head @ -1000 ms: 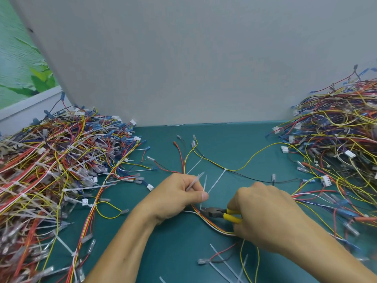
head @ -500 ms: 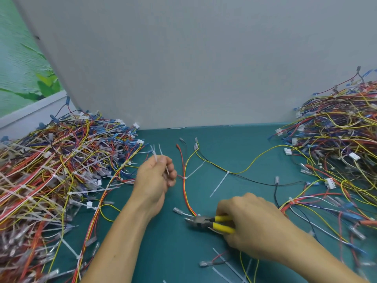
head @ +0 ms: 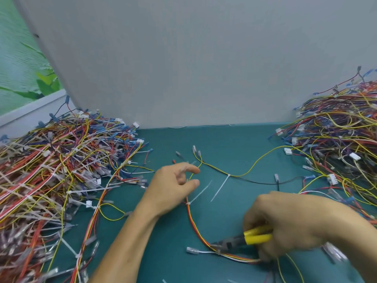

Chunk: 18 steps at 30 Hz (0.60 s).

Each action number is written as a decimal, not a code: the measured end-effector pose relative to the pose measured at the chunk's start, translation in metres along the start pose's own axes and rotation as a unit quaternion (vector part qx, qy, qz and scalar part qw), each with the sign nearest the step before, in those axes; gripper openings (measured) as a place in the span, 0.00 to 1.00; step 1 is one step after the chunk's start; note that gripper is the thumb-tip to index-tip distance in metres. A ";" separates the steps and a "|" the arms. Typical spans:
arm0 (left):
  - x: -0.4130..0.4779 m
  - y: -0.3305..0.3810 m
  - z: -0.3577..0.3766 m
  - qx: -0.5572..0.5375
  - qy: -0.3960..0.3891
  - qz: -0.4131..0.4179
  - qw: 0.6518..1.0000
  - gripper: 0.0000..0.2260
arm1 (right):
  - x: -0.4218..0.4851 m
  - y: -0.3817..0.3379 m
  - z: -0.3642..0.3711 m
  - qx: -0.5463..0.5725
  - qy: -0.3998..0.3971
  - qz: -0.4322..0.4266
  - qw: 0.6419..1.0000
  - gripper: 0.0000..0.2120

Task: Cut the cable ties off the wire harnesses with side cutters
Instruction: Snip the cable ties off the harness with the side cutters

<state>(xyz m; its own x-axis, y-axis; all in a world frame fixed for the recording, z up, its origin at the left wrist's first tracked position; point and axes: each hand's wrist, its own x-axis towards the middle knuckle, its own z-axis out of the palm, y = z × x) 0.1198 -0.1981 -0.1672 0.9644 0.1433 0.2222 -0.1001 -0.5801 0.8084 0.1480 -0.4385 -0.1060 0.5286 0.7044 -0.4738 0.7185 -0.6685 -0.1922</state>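
Right hand (head: 289,227) grips yellow-handled side cutters (head: 247,238) at 5 o'clock, nose against the wire harness (head: 190,217). Left hand (head: 173,186), centre, fingers loosely spread (blurred). Cable tie (head: 220,188) at its 3 o'clock.

Left hand (head: 173,187) and right hand (head: 285,223) are bare — so are both forearms (head: 122,248), as far as shown.

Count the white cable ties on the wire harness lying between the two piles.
2: one cable tie on the yellow wire, another by the left hand; more may hide under the right hand.
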 end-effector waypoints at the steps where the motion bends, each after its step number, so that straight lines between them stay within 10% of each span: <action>1: -0.001 -0.001 0.001 0.024 -0.029 -0.002 0.999 0.08 | 0.000 0.001 0.000 0.007 0.011 0.003 1.000 0.16; 7: 0.000 -0.003 0.003 0.118 -0.127 -0.015 0.985 0.05 | 0.004 -0.001 0.002 0.045 0.102 0.058 0.992 0.15; 18: 0.002 -0.010 0.008 -0.122 -0.090 -0.096 0.984 0.09 | 0.030 -0.027 0.027 0.051 0.229 0.141 0.962 0.16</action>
<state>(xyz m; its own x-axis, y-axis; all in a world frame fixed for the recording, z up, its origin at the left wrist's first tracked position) 0.1250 -0.1986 -0.1787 0.9968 0.0741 -0.0291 0.0529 -0.3432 0.9378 0.1322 -0.4061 -0.1380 0.8563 0.5076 -0.0951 0.4820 -0.8517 -0.2055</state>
